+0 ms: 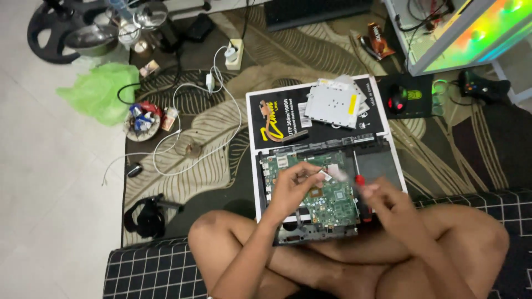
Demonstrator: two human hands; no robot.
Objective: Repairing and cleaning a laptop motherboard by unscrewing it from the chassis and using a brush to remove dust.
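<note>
An opened laptop base lies on a flat box in front of my crossed legs, its green circuit board exposed. My left hand rests on the board's left part, fingers curled around a small pale piece that is too blurred to name. My right hand hovers at the board's right edge and grips a screwdriver with a red handle. Its tip points toward the board's middle.
A silver drive casing lies on the black-and-white box. A mouse on its pad and a game controller sit at the right. White cables, a power strip, a green bag and headphones lie at the left.
</note>
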